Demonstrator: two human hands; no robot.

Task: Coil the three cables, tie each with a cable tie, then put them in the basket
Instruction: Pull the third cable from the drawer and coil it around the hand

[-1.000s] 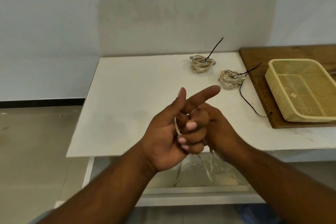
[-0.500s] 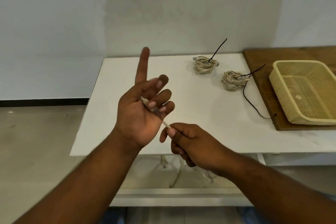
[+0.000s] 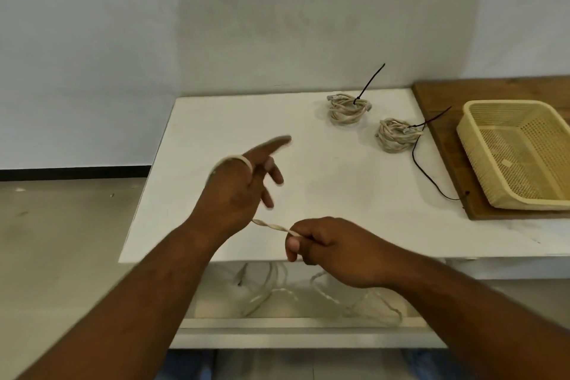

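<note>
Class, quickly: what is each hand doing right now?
Left hand: open, fingers spread, cable looped over it.
Right hand: pinching the cable.

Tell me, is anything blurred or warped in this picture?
Head view: the fingers of the left hand are smeared by motion blur, while the right hand pinching the cable, both tied coils and the basket look sharp; the wall corner at right curves from the wide lens; light is soft, shadows faint, no glare.

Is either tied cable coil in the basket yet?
No, the far coil and the near coil both lie on the white table, left of the basket.
</note>
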